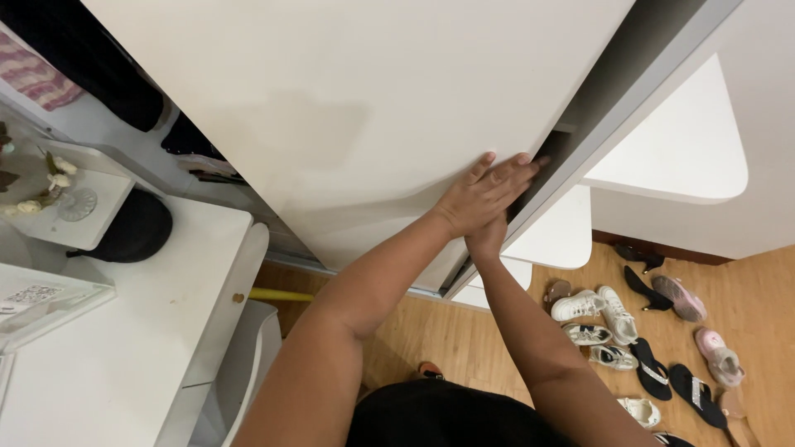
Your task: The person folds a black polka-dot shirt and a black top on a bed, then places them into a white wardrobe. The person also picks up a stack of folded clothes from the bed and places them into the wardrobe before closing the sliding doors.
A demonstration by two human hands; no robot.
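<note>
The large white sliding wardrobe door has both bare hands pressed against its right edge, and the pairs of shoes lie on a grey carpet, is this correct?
Not quite. In the head view both hands, left hand and right hand, do press the large white sliding wardrobe door at its right edge, but the shoes lie on a light wooden floor, not grey carpet.

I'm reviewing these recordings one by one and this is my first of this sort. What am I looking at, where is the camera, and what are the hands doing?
There is no machine here: a person wears a camera on the head, so the single view looks down along their own bare arms. The left hand lies flat on a big white sliding door, fingers at its edge. The right hand sits just beneath it, mostly hidden, at the same edge. Neither hand holds anything loose. Below is a wooden floor with scattered shoes at right, and a white desk at left carrying a black cap.
</note>
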